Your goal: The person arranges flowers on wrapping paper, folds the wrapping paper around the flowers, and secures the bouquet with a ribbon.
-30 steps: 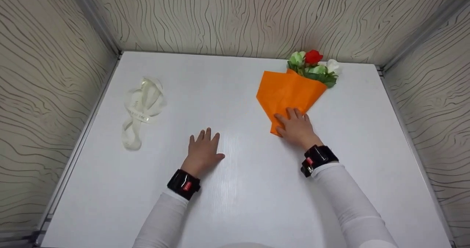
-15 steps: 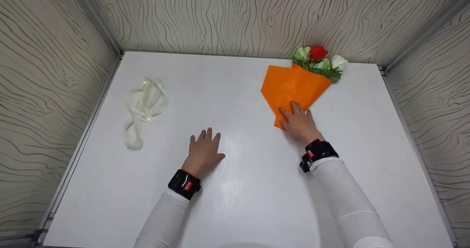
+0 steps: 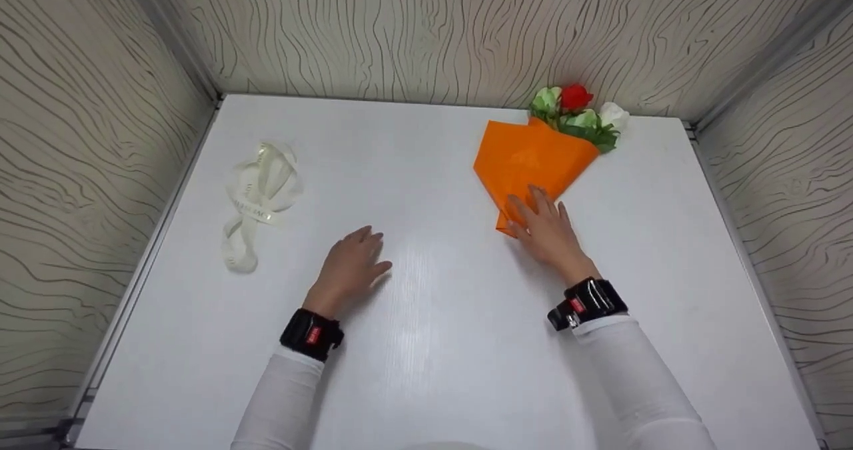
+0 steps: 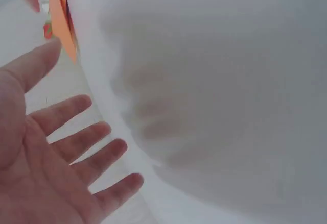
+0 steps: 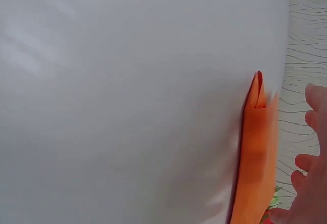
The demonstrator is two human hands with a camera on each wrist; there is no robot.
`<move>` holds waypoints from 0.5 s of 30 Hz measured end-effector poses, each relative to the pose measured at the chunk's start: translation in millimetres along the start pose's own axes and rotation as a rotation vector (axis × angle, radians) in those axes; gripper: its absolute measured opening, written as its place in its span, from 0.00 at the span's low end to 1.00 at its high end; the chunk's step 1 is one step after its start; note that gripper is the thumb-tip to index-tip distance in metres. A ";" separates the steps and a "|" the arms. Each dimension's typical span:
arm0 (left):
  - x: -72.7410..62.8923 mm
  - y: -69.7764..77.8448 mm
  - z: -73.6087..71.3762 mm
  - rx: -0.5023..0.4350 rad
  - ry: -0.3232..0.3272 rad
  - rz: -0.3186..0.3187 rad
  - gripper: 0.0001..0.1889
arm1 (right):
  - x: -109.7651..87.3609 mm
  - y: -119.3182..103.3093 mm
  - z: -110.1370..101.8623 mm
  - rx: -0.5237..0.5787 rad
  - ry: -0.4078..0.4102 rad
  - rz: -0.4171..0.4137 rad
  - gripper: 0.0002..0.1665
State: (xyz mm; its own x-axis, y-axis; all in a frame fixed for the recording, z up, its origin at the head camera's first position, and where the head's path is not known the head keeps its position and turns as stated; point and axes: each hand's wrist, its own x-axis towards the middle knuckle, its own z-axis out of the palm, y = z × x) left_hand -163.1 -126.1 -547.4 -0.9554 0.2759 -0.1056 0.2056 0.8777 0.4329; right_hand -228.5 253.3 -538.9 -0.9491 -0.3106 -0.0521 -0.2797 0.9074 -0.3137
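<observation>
A small bouquet (image 3: pixel 526 157) lies at the back right of the white table, its orange paper wrapper folded to a narrow end at the front. Red, white and pale green flowers (image 3: pixel 578 109) show at its far end. My right hand (image 3: pixel 550 237) is over the narrow end with fingers loosely extended. In the right wrist view, a gap shows between those fingers and the orange wrapper (image 5: pixel 255 157). My left hand (image 3: pixel 346 270) hovers over the table left of centre, holding nothing. Its fingers (image 4: pixel 97 163) are spread and relaxed in the left wrist view.
A cream ribbon (image 3: pixel 260 190) with printed lettering lies loosely looped on the left of the table (image 3: pixel 426 343). Wood-grain patterned panels (image 3: pixel 373 37) stand behind and on both sides, close to the table's edges. The flowers reach the back edge.
The bouquet shifted back and to the right under my right hand, then stopped. My right hand has since lifted off it. My left hand has risen from the table and moved slightly left.
</observation>
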 end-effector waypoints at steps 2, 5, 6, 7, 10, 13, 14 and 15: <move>1.0 -16.5 -12.9 -0.011 0.064 -0.071 0.34 | -7.7 -1.0 -1.0 0.020 0.033 -0.008 0.34; 1.4 -45.1 -35.6 -0.023 0.170 -0.261 0.39 | -18.6 -0.1 -1.3 0.040 0.061 -0.012 0.34; 1.0 -54.6 -42.5 -0.033 0.204 -0.330 0.41 | -22.0 0.7 -1.3 0.044 0.062 -0.010 0.34; 0.3 -63.9 -48.6 -0.050 0.226 -0.400 0.42 | -25.0 1.5 -1.2 0.048 0.056 -0.005 0.34; -2.2 -86.4 -60.2 -0.107 0.236 -0.573 0.45 | -32.3 4.7 -0.8 0.045 0.037 0.008 0.33; -3.1 -98.3 -62.1 -0.134 0.184 -0.642 0.45 | -36.4 6.3 -1.3 0.051 0.019 0.013 0.33; -2.7 -99.4 -60.7 -0.134 0.165 -0.642 0.44 | -37.4 6.4 -1.6 0.054 0.015 0.015 0.33; -1.9 -98.7 -58.7 -0.132 0.141 -0.633 0.44 | -38.3 5.8 -2.0 0.057 0.011 0.017 0.33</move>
State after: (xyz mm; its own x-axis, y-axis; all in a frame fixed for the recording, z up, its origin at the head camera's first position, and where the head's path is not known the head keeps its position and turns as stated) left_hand -194.0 -236.3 -537.4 -0.9035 -0.3394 -0.2616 -0.4241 0.7956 0.4326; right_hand -194.1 271.1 -536.8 -0.9552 -0.2921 -0.0474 -0.2554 0.8946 -0.3667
